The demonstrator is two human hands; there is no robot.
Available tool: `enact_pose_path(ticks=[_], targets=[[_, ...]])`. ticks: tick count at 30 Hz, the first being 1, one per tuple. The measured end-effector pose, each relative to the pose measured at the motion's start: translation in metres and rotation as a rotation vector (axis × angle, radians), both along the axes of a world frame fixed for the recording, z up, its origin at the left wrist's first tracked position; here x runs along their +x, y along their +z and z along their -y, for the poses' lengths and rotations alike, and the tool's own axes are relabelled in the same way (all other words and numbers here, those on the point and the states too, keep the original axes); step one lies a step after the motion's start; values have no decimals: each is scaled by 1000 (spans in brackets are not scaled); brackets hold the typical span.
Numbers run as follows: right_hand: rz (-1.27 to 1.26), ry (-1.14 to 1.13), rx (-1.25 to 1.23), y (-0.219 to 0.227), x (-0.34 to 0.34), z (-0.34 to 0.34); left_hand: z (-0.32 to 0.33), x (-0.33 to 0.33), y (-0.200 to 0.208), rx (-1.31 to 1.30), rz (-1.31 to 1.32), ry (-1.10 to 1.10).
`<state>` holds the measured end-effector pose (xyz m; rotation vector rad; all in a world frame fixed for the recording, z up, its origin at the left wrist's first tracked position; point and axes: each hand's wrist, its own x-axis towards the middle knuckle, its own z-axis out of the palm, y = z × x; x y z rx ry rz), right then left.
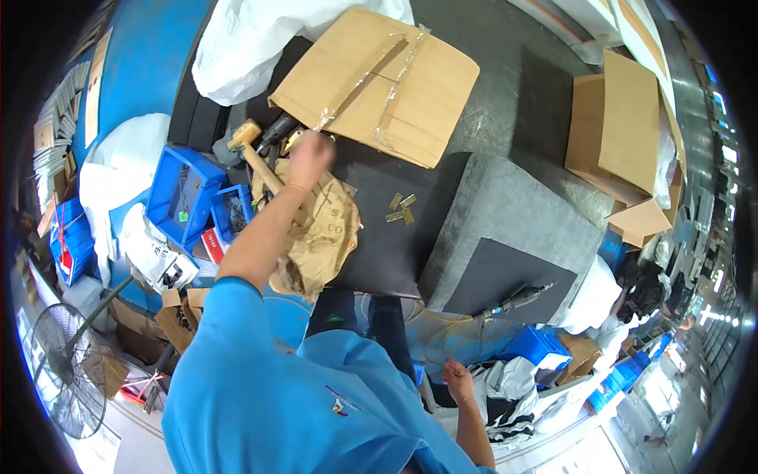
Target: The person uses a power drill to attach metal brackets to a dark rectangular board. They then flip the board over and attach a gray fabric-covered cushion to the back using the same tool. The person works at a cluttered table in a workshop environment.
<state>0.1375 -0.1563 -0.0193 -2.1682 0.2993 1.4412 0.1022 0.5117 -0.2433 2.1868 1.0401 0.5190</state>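
My left hand (310, 159) reaches over the tools at the far left of the dark work surface, beside the cardboard's near edge. Its fingers are smeared by motion, and whatever they touch is hidden. A wooden-handled mallet (260, 167) and a black-handled tool (276, 133) lie next to it. Below my left forearm spreads a crumpled tan paper sack (328, 237). Several small brass-coloured metal plates (402, 208) rest on the surface to the right. My right hand (456, 381) hangs low at my right side, its fingers loosely curled, with nothing seen in them.
A flat taped cardboard sheet (430, 87) covers the far middle. At right stands a grey upholstered block (521, 213) bearing a slim power driver (517, 300). Blue bins (183, 197) sit left, an open carton (604, 150) far right, a fan (63, 371) lower left.
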Motion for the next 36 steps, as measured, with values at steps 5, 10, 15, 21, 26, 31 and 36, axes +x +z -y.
enact_pose_path(ticks=[5, 10, 15, 21, 26, 31, 36], targets=[[44, 240, 13, -26, 32, -52, 12, -24, 16, -143, -122, 389], [264, 226, 154, 8, 81, -131, 5, -30, 6, -174, -20, 346], [203, 214, 202, -18, 51, -103, -6, 9, -13, -288, -440, -122], [20, 33, 4, -6, 14, -86, 24, 57, -57, 206, -641, -65], [80, 124, -59, -11, 11, -78, 40, 55, -64, -173, -297, -76], [296, 493, 151, -33, 35, -151, 53, 46, 10, -334, -9, -216], [184, 160, 604, -3, 57, -339, 140, 15, 113, -1025, 424, -370]])
